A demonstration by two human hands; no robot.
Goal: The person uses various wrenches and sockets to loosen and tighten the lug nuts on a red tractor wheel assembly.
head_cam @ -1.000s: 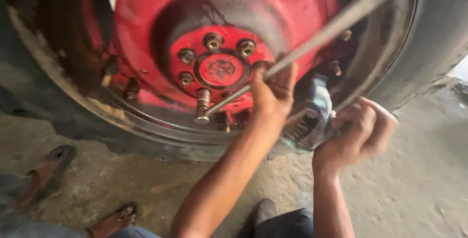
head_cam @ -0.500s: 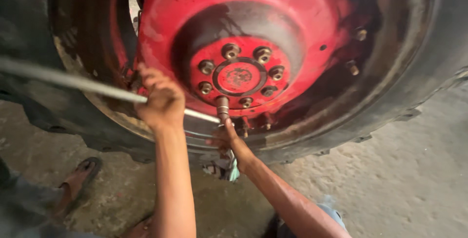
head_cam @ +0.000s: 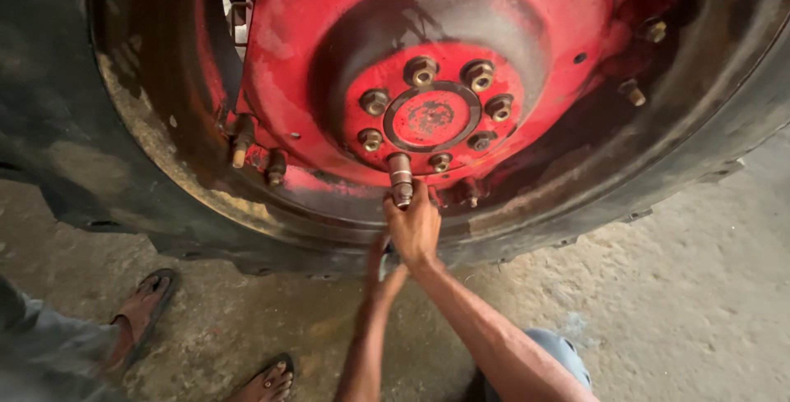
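Fingers (head_cam: 403,207) of the right hand (head_cam: 414,229) are wrapped narrowly around the lower end of a metal socket (head_cam: 400,178), which sits on the stud at about six o'clock on the red hub (head_cam: 431,116). From the head view, the socket points down and slightly left from the hub's bolt circle, its upper end against the hub face and its lower end buried in the grip. Other lug nuts (head_cam: 421,71) ring the round centre cap (head_cam: 431,116) at roughly seven, nine, eleven, one, three and five o'clock. Just below the right hand, at its seven o'clock, the left hand (head_cam: 381,270) is raised with the forearm running down to the bottom edge; it is blurred, and whether its fingers are spread or closed cannot be told, nor whether it touches anything. The hub belongs to a large red wheel disc (head_cam: 329,23) set inside a worn, dirty rim (head_cam: 189,196) and a black tyre (head_cam: 49,106). At the rim's eight o'clock, rusty bolts (head_cam: 240,148) stick out. On the concrete floor (head_cam: 683,303) at lower left are two sandalled feet (head_cam: 144,307) of another person.
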